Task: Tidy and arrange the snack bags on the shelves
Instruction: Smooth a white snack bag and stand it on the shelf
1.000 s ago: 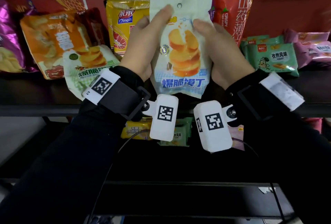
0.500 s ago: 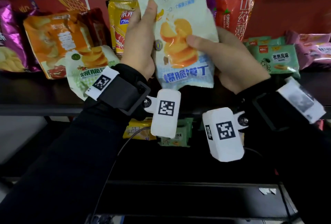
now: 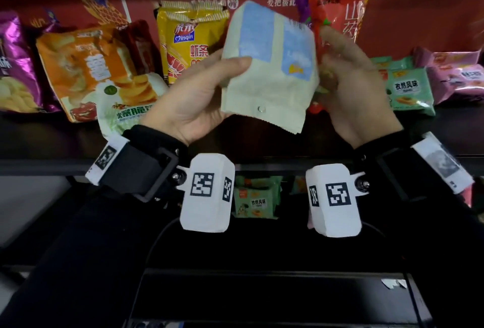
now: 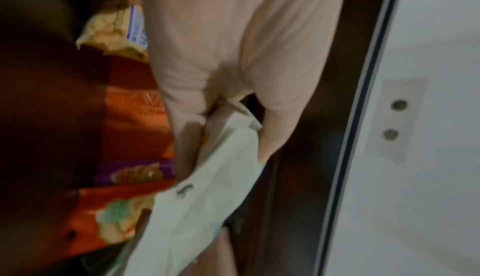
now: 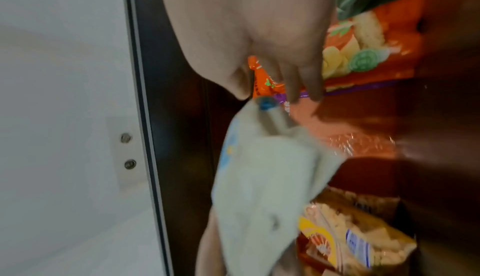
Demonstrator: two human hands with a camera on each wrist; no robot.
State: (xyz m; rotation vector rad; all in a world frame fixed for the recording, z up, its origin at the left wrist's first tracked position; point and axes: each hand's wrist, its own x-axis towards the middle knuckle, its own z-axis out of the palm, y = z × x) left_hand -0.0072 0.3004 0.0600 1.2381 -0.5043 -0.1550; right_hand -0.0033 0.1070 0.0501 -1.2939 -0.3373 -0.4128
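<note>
1. Cream-white and matte, the snack bag point(image 3: 269, 86) shows its back: two pale blue panels, a small yellow mark, and a crimped, serrated seal with a round hang hole at its lower edge, so it hangs upside down. It is held in the air in front of the upper shelf point(image 3: 52, 141), not resting on it.
2. Left hand point(image 3: 199, 97) holds the bag's left edge, thumb laid across the back and fingers behind it; the left wrist view shows thumb and fingers pinching the film.
3. Right hand point(image 3: 358, 86) is blurred beside the bag's right edge. Its fingers look loosely extended in the right wrist view, and I cannot tell whether its grip is on the bag.
4. Glossy, crinkled packs stand along the back of the shelf: a purple bag point(image 3: 15, 65) at the left end, an orange bag point(image 3: 86, 65), a white-and-green bag point(image 3: 125, 107) leaning in front of it, a yellow shrimp-stick bag point(image 3: 188, 39) and a red bag point(image 3: 337, 8).
5. Flat green packets point(image 3: 408, 92) and pink packets point(image 3: 461, 76) lie stacked toward the right end.
6. Dark shelf boards have thin front edges; a green packet point(image 3: 255, 202) sits on the shelf below.
7. Red printed backing point(image 3: 419, 13) lines the rear.
</note>
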